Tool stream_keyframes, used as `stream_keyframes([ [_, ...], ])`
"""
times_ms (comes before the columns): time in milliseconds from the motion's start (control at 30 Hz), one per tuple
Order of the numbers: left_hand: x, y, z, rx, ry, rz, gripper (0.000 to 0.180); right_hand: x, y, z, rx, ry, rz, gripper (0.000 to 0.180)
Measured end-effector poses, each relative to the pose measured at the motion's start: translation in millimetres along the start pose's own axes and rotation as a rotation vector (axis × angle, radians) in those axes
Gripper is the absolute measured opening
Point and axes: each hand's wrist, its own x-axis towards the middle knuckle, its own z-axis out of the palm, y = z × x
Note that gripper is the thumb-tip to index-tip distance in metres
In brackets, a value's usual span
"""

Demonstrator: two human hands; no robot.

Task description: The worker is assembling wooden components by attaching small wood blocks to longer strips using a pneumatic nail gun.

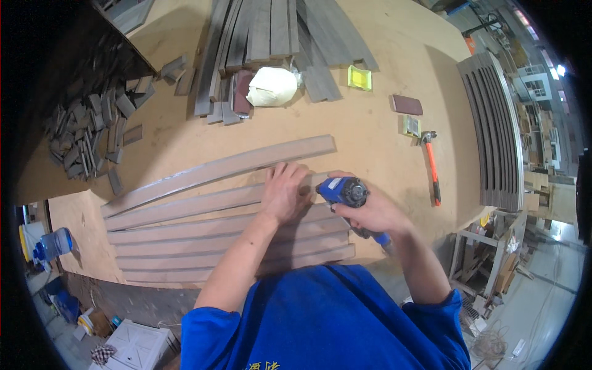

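Observation:
My right hand is wrapped round the handle of a blue and black power tool that looks like a nail gun. Its nose points left, close to the fingertips of my left hand. My left hand is closed over a long wooden slat, second from the far side of the row, with curled fingers and the thumb near the tool. Several matching slats lie side by side toward me, under my left forearm. Beyond them, one slat lies at an angle. The tool's tip and the contact point are hidden.
An orange-handled hammer lies at the right, near a brown sanding block and a small yellow-green box. Grey boards and a white bag sit at the back. Offcuts pile up left; slatted panels stand right.

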Motion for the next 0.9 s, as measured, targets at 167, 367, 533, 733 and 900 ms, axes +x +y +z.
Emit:
stream_keyframes([
  [167,-1,-4,2,0.017,-0.027,-0.012,0.053,-2,24,-14,-0.051,0.149,-0.076,0.067],
  [367,-5,-2,-5,-0.032,-0.043,-0.021,0.056,20,78,-45,-0.470,0.733,-0.111,0.076],
  [533,-17,-8,-10,0.063,-0.021,-0.041,0.055,16,111,-46,-0.610,0.850,-0.168,0.073],
  [733,-2,-14,-26,0.250,0.150,0.151,0.056,24,121,-11,-0.549,0.884,-0.424,0.060],
  [900,11,-13,-33,0.373,0.095,0.075,0.075,30,130,-3,-0.534,0.865,-0.459,0.060],
])
